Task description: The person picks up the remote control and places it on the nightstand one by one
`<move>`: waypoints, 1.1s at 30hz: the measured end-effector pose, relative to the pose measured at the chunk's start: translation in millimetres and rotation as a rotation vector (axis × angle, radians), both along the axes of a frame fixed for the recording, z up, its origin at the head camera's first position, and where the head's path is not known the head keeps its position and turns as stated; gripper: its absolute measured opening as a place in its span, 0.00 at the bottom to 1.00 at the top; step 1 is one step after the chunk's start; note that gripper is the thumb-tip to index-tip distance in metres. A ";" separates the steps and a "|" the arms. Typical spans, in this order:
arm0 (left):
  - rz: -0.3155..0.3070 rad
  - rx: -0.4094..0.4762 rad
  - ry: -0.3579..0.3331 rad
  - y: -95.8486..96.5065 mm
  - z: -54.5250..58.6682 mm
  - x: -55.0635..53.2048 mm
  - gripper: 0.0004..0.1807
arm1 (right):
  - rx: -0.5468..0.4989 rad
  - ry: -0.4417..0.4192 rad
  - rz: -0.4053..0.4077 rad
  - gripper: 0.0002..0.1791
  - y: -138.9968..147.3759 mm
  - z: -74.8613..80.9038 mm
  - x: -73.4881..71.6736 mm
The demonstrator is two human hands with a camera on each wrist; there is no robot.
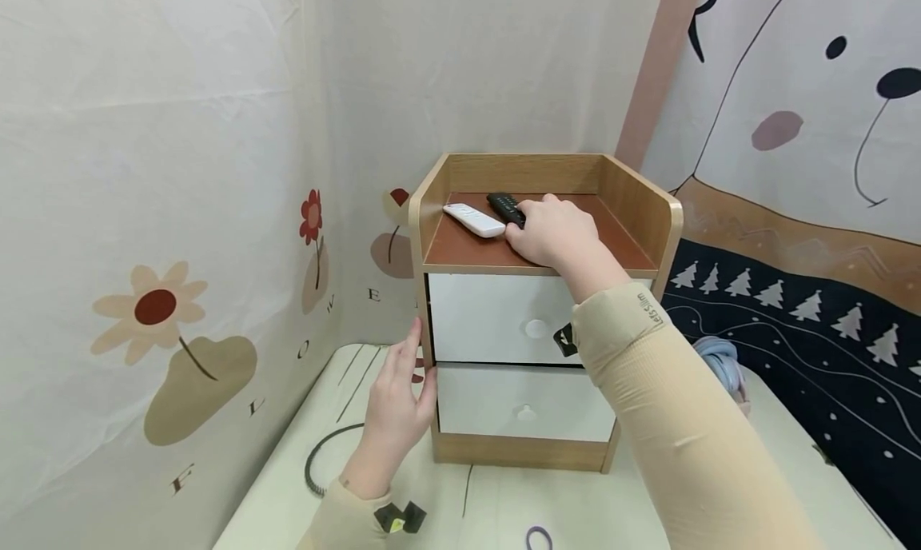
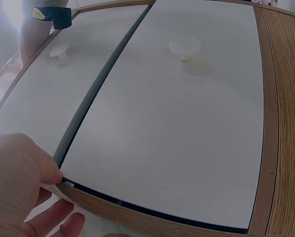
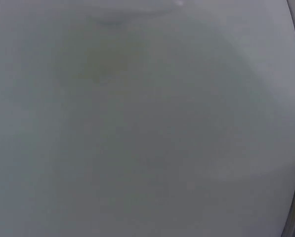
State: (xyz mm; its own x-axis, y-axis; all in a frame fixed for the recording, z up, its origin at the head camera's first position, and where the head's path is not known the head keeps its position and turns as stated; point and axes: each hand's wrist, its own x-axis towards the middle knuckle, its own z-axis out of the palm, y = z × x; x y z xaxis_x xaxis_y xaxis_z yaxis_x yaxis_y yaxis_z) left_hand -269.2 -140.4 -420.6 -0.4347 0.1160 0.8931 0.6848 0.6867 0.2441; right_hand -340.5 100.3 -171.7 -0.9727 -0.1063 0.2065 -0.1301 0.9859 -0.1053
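**Black Remote Control (image 1: 502,205) Gripped by Right Hand (image 1: 554,232) on Cabinet Top (image 1: 600,234)**

The black remote control lies on the brown cabinet top, left of centre, its far end directed toward the back left corner. The right hand is narrowed on the near end, with the thumb on one side and the fingers on the other; the covered part is hidden. The right forearm crosses above the front edge.

A white remote control (image 1: 473,220) lies to the left of the black one, nearly parallel. Its far end is near the left edge; its near end is just beside the right thumb. Contact with the thumb cannot be determined.

The left hand (image 1: 397,398) is spread wide, with the fingers extended along the left side of the cabinet (image 1: 521,452). Its thumb rests at the front left edge, beside the gap between the upper drawer (image 1: 478,318) and the lower drawer (image 1: 496,418). Both drawer fronts are white, each fitted with a round knob.

The cabinet stands upright on a pale sheet (image 1: 496,506). A dark coiled cord (image 1: 310,464) lies left of the cabinet, and a purple ring (image 1: 528,539) lies in front.
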 end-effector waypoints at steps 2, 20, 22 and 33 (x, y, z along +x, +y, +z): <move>0.001 0.002 0.001 -0.4 0.4 0.0 0.48 | -0.009 -0.004 0.002 0.36 0.7 -0.1 -0.2; -0.016 -0.001 0.011 1.5 -1.0 2.3 0.49 | -0.014 -0.012 0.026 0.37 6.4 -0.8 5.5; -0.015 -0.003 0.007 1.4 -0.9 2.6 0.49 | -0.015 -0.003 0.027 0.37 6.7 -1.2 6.4; -0.008 -0.010 0.003 -0.5 -0.9 3.5 0.49 | -0.046 0.042 0.024 0.35 5.2 -3.5 10.5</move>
State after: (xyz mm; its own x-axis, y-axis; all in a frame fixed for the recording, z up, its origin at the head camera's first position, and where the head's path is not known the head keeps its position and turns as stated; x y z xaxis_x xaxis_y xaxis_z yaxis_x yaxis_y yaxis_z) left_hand -265.8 -140.9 -421.4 -0.4310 0.1283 0.8932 0.6907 0.6839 0.2351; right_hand -330.0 105.5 -175.2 -0.9604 -0.1188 0.2519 -0.1586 0.9768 -0.1442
